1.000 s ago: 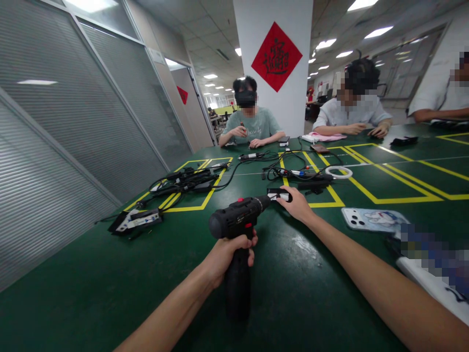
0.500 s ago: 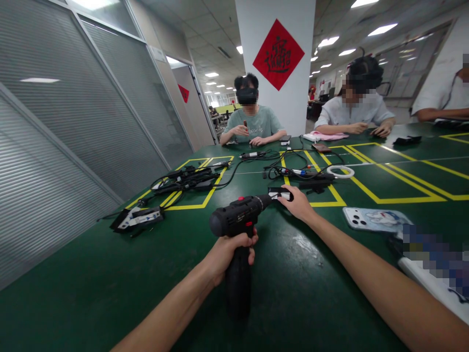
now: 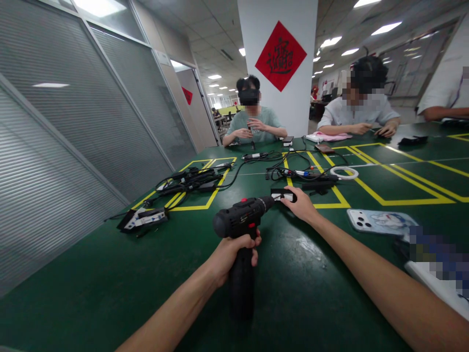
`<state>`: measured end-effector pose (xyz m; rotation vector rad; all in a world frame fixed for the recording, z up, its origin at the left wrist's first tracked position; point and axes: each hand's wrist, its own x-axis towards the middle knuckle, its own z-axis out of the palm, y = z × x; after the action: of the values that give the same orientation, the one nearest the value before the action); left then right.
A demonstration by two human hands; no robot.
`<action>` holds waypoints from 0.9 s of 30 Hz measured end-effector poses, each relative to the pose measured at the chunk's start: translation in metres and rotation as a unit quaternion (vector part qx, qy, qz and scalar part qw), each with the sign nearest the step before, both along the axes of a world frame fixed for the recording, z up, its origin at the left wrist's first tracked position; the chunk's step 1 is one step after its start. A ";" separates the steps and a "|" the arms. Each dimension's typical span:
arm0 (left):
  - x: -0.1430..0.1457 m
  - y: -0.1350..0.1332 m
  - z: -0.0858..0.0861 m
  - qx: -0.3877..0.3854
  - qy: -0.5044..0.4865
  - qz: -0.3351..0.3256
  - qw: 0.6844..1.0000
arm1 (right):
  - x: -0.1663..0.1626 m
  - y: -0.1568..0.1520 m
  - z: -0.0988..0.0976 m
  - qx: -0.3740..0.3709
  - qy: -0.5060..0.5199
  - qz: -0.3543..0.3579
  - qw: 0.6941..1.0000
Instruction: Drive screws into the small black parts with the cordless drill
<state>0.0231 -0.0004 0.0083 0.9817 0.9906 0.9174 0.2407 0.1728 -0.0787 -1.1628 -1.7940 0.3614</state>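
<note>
My left hand (image 3: 240,249) is wrapped round the grip of a black cordless drill (image 3: 238,217) with red buttons. The drill points away from me and slightly right. Its tip meets, or nearly meets, a small black box-shaped part with a white face (image 3: 281,195); exact contact is too small to tell. My right hand (image 3: 301,203) grips that part at its right end, thumb and fingers closed round it, on the green table (image 3: 183,278).
Tangled black cables and adapters (image 3: 194,181) lie at left, near an opened black casing (image 3: 142,219). More cables (image 3: 293,172) and a white ring (image 3: 344,172) lie beyond my right hand. A phone (image 3: 381,221) rests at right. Several people sit across the table.
The view has shifted slightly. My hands keep their hold on the drill and the black part. The person opposite has raised a second hand to a small object.
</note>
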 end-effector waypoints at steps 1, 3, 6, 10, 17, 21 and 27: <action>0.000 0.000 0.000 0.002 0.001 -0.001 1.000 | 0.000 0.001 0.000 0.000 0.001 0.003 1.000; 0.000 -0.001 0.001 0.005 0.005 -0.001 1.000 | 0.000 0.002 -0.001 0.001 0.002 0.009 1.000; 0.000 -0.001 0.001 0.005 0.008 0.002 1.000 | 0.001 0.002 -0.001 0.002 0.003 0.012 1.000; -0.001 0.000 0.000 0.003 0.004 0.005 1.000 | 0.001 0.001 -0.001 0.002 0.005 0.014 1.000; 0.000 0.000 0.002 -0.006 0.003 0.009 1.000 | 0.002 0.003 -0.002 0.000 0.001 0.017 1.000; 0.000 0.000 0.003 -0.001 0.005 0.007 1.000 | 0.002 0.002 -0.001 0.001 -0.001 0.018 1.000; 0.000 0.000 0.002 0.000 0.006 0.006 1.000 | 0.002 0.001 0.000 0.001 -0.001 0.021 1.000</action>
<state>0.0232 -0.0002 0.0099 0.9834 1.0082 0.9219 0.2426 0.1738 -0.0787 -1.1265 -1.8224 0.3840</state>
